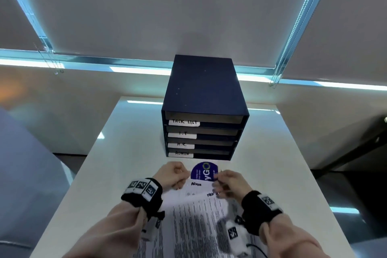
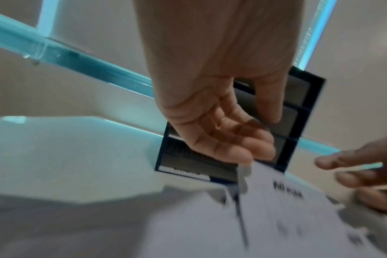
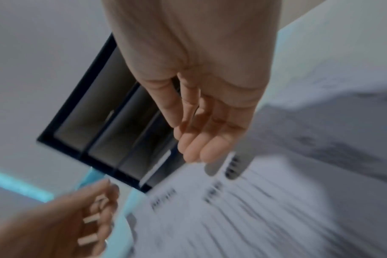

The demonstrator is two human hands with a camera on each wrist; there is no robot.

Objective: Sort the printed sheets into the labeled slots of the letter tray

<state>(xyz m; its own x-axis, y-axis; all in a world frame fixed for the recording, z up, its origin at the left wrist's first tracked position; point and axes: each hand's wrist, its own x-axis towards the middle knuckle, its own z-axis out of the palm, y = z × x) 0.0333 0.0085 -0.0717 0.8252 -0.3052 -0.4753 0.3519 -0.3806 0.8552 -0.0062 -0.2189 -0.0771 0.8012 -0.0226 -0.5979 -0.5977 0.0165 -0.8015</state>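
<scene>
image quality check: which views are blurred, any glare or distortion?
Head view: mostly sharp, tray labels readable, wide-angle bending of the window frames, glare streaks on the table. Left wrist view: sheets motion-smeared, left hand fairly clear. Right wrist view: heaviest blur, print streaked, right hand soft.

Letter tray (image 1: 204,111) stands behind sheets (image 1: 194,213) on table (image 1: 129,132).

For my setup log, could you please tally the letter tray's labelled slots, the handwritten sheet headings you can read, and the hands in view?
Labelled slots on the letter tray: 4
Legible sheet headings, ADMIN sheet: 1
Hands, left hand and right hand: 2
Total: 7
</scene>
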